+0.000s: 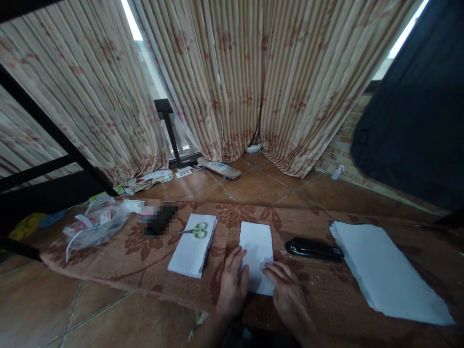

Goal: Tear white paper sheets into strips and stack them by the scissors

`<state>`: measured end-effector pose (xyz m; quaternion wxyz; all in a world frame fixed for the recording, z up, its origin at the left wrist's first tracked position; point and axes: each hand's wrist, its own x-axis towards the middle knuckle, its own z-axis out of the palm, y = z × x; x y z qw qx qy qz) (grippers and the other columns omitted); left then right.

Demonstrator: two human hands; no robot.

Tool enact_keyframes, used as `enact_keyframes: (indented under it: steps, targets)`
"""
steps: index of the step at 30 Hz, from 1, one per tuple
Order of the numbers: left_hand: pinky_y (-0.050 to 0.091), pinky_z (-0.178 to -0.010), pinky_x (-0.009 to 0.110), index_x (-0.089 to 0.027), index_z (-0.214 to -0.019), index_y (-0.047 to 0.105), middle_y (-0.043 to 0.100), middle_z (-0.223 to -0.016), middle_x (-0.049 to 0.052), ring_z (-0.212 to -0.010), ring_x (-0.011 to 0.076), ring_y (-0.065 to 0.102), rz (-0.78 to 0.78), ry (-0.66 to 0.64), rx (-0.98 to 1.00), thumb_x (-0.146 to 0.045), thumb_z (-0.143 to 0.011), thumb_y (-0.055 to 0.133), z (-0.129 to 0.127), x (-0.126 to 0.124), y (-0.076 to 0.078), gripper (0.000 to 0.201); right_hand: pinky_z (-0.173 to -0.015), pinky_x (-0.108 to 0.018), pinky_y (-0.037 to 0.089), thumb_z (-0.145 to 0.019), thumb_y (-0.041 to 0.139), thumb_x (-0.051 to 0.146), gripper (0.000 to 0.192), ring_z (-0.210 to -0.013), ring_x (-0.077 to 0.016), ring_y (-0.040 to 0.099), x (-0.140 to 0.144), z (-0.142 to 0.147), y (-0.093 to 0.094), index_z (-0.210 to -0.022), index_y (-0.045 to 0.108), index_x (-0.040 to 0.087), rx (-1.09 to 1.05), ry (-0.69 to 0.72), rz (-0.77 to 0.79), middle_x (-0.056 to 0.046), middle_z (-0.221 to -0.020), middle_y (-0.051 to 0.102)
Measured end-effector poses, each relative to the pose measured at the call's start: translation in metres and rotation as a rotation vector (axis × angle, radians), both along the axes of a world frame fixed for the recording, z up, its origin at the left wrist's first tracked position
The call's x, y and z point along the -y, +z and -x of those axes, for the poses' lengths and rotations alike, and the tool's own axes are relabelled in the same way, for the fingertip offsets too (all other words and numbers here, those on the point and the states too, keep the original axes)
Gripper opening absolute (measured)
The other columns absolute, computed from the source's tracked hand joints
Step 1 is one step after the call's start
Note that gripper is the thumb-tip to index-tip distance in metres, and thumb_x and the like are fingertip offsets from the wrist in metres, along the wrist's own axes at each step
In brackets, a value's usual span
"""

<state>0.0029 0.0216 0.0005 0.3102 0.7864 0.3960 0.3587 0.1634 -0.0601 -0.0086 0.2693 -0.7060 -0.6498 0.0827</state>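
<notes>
A white oblong piece of paper [255, 239] lies on the brown patterned cloth between my hands. My left hand [232, 280] rests along its left edge, thumb and fingers apart. At the right edge, the fingertips of my right hand [286, 287] touch the paper, and the fingers lie slightly bent over it. To the left is a stack of cut white paper [184, 253], with green-handled scissors [198, 231] lying on top. Right of the paper lies a long, glossy black object [313, 249] shaped like a stapler. A larger stack of white sheets [387, 270] sits farther right.
The cloth [141, 270] covers a low, long surface. A clear plastic bag [99, 224] and a blurred-out dark object [161, 220] are on its left part. Beyond, a skateboard [219, 168] and a spray bottle [338, 172] stand on the tiled floor near curtains [232, 87].
</notes>
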Motion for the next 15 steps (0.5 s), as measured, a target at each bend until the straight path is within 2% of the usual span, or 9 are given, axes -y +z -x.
enact_keyframes:
  steps: [4, 6, 10, 15]
  targets:
    - [0.035, -0.109, 0.043, -0.023, -0.125, 0.053, 0.046, -0.138, 0.006, -0.132, 0.0211, 0.035, -0.111, -0.217, -0.147, -0.011, -0.089, 0.043, -0.004, 0.006, 0.004, 0.039, -0.104, -0.038, 0.037, -0.063, 0.037, -0.002, 0.066, -0.118, -0.0210, 0.048, 0.000, -0.001, 0.000, -0.116, 0.066, 0.024, 0.032, -0.001, 0.026, -0.001, -0.122, 0.064]
    - [0.034, -0.110, 0.042, -0.022, -0.125, 0.053, 0.047, -0.136, 0.006, -0.132, 0.0214, 0.035, -0.140, -0.285, -0.200, -0.007, -0.086, 0.045, -0.007, 0.007, 0.003, 0.043, -0.103, -0.039, 0.037, -0.063, 0.036, -0.002, 0.065, -0.117, -0.0214, 0.050, 0.000, -0.001, 0.000, -0.116, 0.066, 0.023, 0.051, -0.005, 0.035, -0.001, -0.122, 0.064]
    - [0.034, -0.110, 0.041, -0.019, -0.123, 0.055, 0.051, -0.130, 0.009, -0.126, 0.0218, 0.042, -0.144, -0.300, -0.263, -0.004, -0.081, 0.047, -0.010, 0.007, 0.002, 0.045, -0.103, -0.039, 0.038, -0.061, 0.036, -0.002, 0.067, -0.116, -0.0207, 0.052, 0.002, -0.002, -0.005, -0.115, 0.066, 0.023, 0.059, 0.006, 0.037, -0.001, -0.122, 0.064]
    - [0.035, -0.109, 0.039, -0.017, -0.115, 0.058, 0.055, -0.123, 0.009, -0.122, 0.0223, 0.045, -0.162, -0.308, -0.271, -0.009, -0.081, 0.050, -0.010, 0.007, 0.002, 0.035, -0.100, -0.036, 0.044, -0.067, 0.035, 0.002, 0.059, -0.114, -0.0184, 0.057, 0.004, -0.018, -0.015, -0.110, 0.069, 0.023, 0.038, 0.079, 0.024, -0.002, -0.120, 0.065]
